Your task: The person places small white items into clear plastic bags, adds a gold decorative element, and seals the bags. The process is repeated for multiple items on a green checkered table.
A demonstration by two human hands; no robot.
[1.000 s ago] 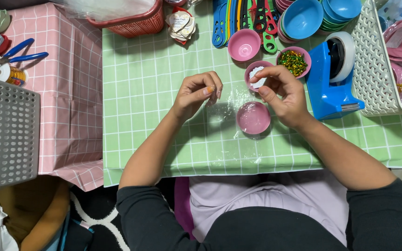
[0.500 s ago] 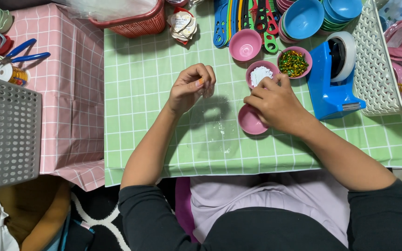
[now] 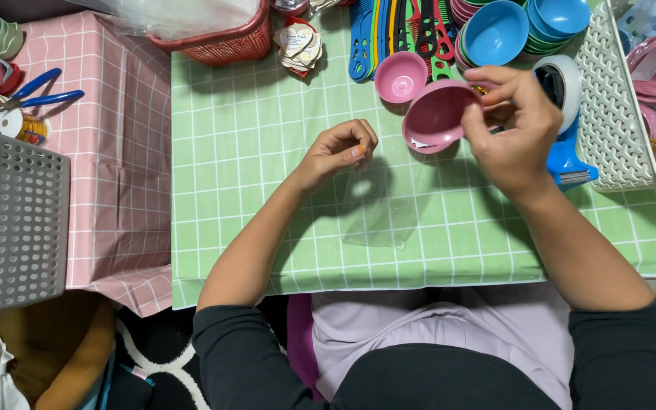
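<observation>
Head view. Pink bowl (image 3: 436, 115) lifted and tilted on edge, gripped at its rim by the right hand (image 3: 512, 130), just over the far part of the bench (image 3: 252, 152). Landmark: this bowl. Left hand (image 3: 337, 154) to its left, fingers curled shut, pinching the top of a clear plastic bag (image 3: 381, 216) that lies nearer the person than the bowl. A second pink bowl (image 3: 400, 77) sits just beyond. Tape dispenser (image 3: 563, 114) to the right, white basket (image 3: 609, 106) past it. Risk, as I judge it: tilted so steeply, anything inside could spill onto the bench and miss the bag; the limp bag mouth may fall closed.
</observation>
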